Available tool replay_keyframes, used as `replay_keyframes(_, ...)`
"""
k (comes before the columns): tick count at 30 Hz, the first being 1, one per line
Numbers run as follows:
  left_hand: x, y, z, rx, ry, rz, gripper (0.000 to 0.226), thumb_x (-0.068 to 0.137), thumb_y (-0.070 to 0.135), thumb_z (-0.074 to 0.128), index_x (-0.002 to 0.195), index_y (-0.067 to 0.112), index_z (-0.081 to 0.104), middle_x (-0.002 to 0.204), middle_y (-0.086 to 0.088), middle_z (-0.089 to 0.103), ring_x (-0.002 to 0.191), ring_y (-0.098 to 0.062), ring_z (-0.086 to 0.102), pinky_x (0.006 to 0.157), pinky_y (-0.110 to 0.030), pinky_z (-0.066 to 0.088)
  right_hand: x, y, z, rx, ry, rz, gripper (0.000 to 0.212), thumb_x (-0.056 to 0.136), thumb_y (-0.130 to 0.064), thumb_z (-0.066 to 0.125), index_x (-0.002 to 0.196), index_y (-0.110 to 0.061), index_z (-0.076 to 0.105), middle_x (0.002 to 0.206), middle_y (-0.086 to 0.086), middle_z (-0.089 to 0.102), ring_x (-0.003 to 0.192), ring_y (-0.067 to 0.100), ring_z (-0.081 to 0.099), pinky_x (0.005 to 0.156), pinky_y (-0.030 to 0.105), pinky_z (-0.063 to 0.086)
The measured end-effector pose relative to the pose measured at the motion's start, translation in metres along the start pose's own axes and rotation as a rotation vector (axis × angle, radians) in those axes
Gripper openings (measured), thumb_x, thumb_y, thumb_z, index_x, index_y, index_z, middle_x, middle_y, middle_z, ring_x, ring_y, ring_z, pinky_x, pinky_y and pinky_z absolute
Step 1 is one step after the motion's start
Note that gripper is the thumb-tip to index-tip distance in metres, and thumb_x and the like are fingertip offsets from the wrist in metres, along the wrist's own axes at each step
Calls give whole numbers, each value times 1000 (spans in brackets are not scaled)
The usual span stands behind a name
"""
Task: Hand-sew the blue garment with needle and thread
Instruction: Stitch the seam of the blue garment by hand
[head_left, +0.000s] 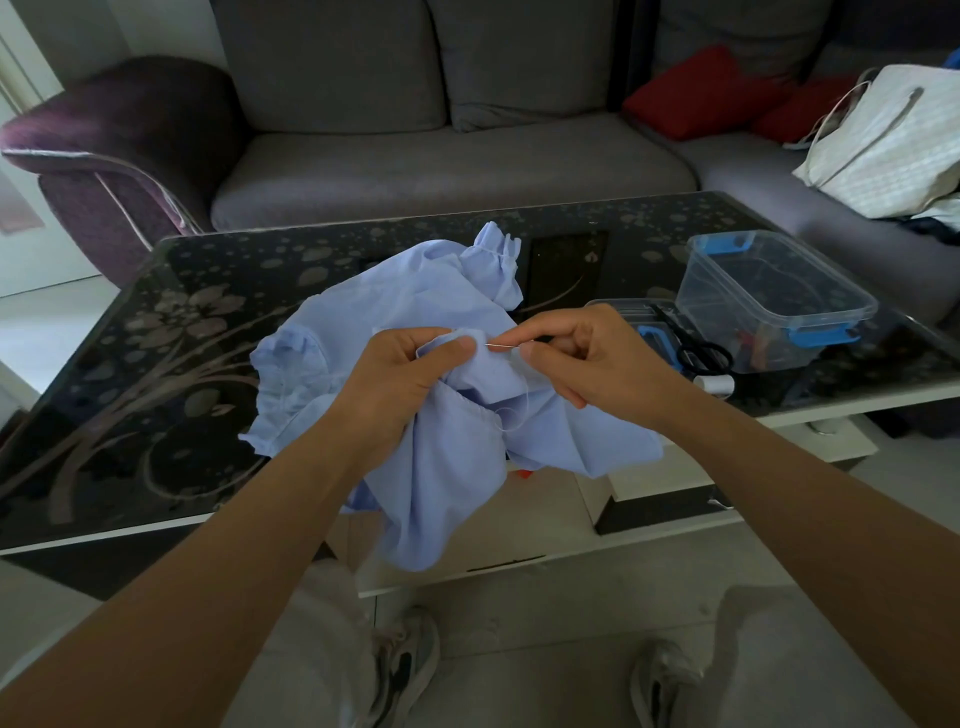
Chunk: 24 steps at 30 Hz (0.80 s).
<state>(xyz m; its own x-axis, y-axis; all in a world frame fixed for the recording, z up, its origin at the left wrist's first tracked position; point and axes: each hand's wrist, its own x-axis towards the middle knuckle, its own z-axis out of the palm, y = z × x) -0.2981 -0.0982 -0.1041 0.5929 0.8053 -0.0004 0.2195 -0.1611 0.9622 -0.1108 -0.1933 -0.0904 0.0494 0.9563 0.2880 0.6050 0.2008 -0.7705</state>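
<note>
A light blue garment (395, 306) lies crumpled over the front edge of the dark glass table (156, 374), part of it hanging down. My left hand (405, 374) grips a fold of the fabric, thumb pressing on top. My right hand (587, 358) pinches a thin needle (500, 345) between thumb and forefinger, its tip at the fold by my left thumb. A white thread (514, 415) loops down from the needle across the fabric.
A clear plastic box (769, 291) with blue clasps stands at the right of the table, its lid, black scissors (701, 353) and a white thread spool (719, 385) beside it. A grey sofa (441, 156) with red cushions and a white bag is behind. My shoes are on the floor below.
</note>
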Motion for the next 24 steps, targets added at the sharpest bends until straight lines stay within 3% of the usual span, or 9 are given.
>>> replay_keyframes(5, 1, 0, 0, 23, 3, 0, 23, 92, 40, 59, 99, 21, 69, 99, -9, 72, 95, -27, 69, 94, -48, 54, 1, 1, 1, -9, -16, -3, 24, 98, -6, 51, 113, -10, 70, 45, -14, 50, 40, 9, 45, 47, 15, 39)
replay_keyframes(10, 0, 1, 0, 28, -4, 14, 34, 88, 46, 62, 103, 16, 70, 98, -8, 73, 93, -27, 69, 93, -48, 55, 0, 1, 0, -6, -28, 3, 24, 99, -5, 51, 113, -10, 70, 44, -11, 48, 39, 8, 45, 47, 14, 39)
replay_keyframes(13, 1, 0, 1, 57, -3, 29, 26, 91, 41, 58, 100, 19, 69, 97, -6, 72, 92, -22, 68, 89, -37, 57, 1, 1, 1, -24, -36, 6, 24, 98, -6, 51, 112, -12, 70, 44, -12, 49, 40, 8, 46, 47, 14, 40)
replay_keyframes(16, -1, 1, 2, 107, 16, 69, 13, 94, 35, 56, 88, 27, 65, 88, 2, 69, 80, -7, 66, 72, -13, 53, 1, 1, 0, -43, -39, 14, 23, 98, -6, 52, 112, -12, 70, 44, -12, 49, 40, 8, 46, 48, 13, 40)
replay_keyframes(18, -1, 1, 2, 130, 31, 91, 14, 95, 33, 57, 87, 26, 67, 85, 3, 70, 78, -4, 66, 70, -12, 52, 0, 0, 0, -63, -55, 28, 28, 97, -4, 51, 119, -14, 65, 43, -10, 49, 39, 8, 46, 49, 13, 41)
replay_keyframes(21, 1, -1, 1, 186, 28, 114, 24, 94, 35, 57, 100, 16, 70, 97, -4, 71, 93, -17, 67, 85, -25, 54, 0, -3, -1, -20, -145, 110, 46, 98, -4, 48, 141, -21, 45, 45, -3, 49, 38, 7, 44, 48, 13, 41)
replay_keyframes(24, 0, 0, 2, 223, 29, 151, 16, 94, 32, 58, 95, 20, 68, 91, 4, 70, 86, -9, 65, 77, -11, 52, 1, -6, -5, 75, -278, 211, 44, 100, -5, 41, 141, -21, 45, 46, 0, 46, 38, 6, 38, 44, 18, 35)
